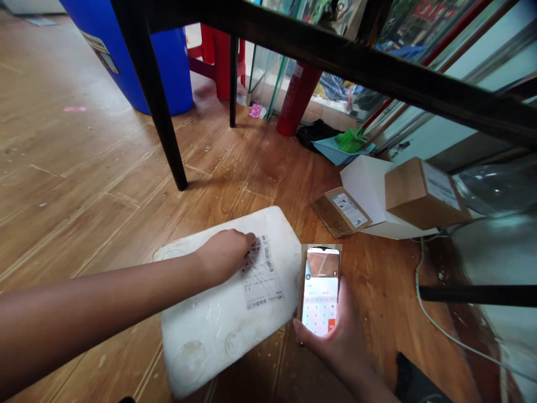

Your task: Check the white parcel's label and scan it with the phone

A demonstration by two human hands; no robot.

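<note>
Fingers [247, 246] of L hand [224, 254] touching label [262, 271] on foam box [210, 324].

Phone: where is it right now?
Head view, lower centre-right: the phone is held in the right hand, screen lit, just off the right edge of the white foam box on the wooden floor.

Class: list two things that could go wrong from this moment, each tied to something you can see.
1. The phone sits in the right hand above the wooden floor; it could slip and fall.
2. The left hand covers part of the label on the white foam box, possibly hiding print.
</note>
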